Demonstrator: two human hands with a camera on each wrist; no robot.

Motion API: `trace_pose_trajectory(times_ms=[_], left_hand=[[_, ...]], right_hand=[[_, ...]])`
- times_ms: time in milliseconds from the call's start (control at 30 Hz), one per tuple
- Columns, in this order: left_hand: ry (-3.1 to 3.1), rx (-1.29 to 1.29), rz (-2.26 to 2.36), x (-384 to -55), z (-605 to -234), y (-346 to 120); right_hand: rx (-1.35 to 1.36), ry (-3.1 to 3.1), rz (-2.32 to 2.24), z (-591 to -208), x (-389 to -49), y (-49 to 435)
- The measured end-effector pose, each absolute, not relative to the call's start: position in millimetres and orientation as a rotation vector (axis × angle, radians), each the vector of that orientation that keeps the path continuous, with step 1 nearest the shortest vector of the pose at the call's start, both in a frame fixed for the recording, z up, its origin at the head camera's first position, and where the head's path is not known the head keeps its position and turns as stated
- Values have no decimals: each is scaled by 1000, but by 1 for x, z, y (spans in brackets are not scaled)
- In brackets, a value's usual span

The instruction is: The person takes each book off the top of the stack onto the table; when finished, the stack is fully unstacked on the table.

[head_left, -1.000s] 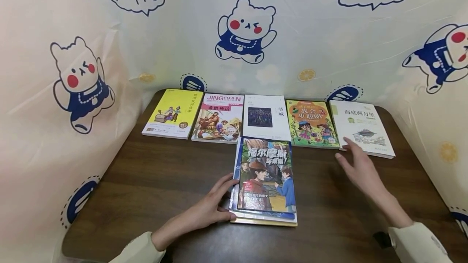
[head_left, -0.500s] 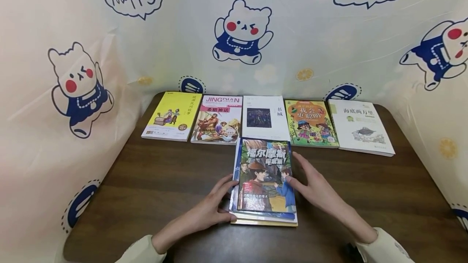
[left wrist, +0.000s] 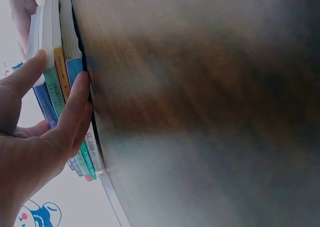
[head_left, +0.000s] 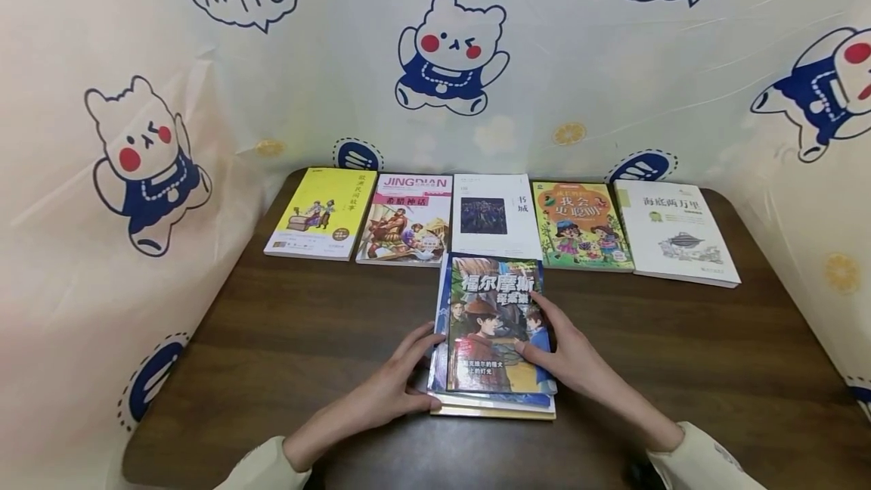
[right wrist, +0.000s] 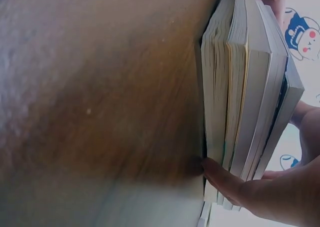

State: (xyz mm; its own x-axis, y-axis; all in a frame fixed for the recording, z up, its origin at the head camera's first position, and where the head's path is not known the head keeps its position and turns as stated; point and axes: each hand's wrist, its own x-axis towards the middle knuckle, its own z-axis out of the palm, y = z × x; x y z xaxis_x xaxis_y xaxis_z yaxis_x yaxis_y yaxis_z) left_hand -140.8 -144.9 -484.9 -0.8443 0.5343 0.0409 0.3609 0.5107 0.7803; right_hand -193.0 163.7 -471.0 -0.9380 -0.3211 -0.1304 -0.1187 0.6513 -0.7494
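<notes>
A stack of books (head_left: 438, 369) lies on the table, a book with a cartoon detective cover (head_left: 479, 376) on top. My left hand (head_left: 377, 392) rests against the stack's left side, its fingers along the spines; the left wrist view shows fingertips (left wrist: 80, 84) at the lower spines. My right hand (head_left: 578, 358) holds the top book at its right side, thumb over the cover. In the right wrist view a right finger (right wrist: 222, 179) reaches down the page edges to the lowest book. The top book sits slightly right of those beneath.
Along the table's (head_left: 286, 339) back lie a yellow book (head_left: 323, 214), a pink-and-white book (head_left: 406, 218), a white book with a dark picture (head_left: 500, 229), an orange-and-green book (head_left: 581, 225) and a pale book (head_left: 677, 229). A printed cloth (head_left: 327, 66) stands behind.
My right hand has moved left from the pale book at far right to the top book on the stack. The top book has shifted slightly right. My left hand has stayed put.
</notes>
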Motion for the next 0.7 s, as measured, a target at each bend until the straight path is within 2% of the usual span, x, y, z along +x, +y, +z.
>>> trace_pose_trajectory(times_ms=[700], left_hand=[[2546,729,1216,-141,-483,-145]], right_hand=[[-422,2613,-1174,-464,-195,181]])
